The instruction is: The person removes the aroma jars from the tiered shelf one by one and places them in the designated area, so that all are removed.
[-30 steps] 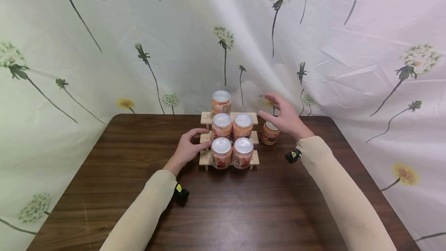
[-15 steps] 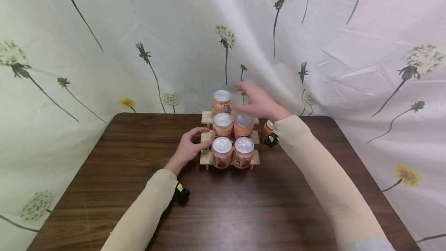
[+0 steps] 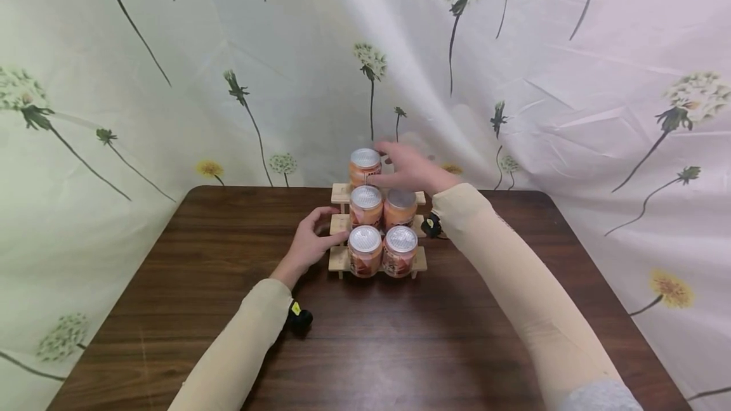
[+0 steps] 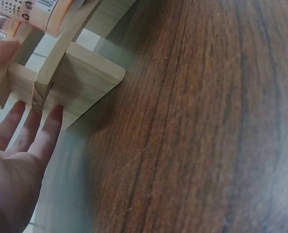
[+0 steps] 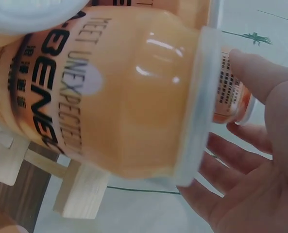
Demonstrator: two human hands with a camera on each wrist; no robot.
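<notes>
The top jar (image 3: 362,167) stood upright, left of the right hand (image 3: 410,167), whose fingers' hold I couldn't tell; the left hand (image 3: 309,241) gripped the rack (image 3: 339,259).

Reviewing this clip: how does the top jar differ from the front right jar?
The top jar stands on the highest tier, the front right jar on the lowest tier. In the head view, the right hand partly covers the top jar; the front right jar is unobstructed. Both are upright, orange and silver-topped.
</notes>
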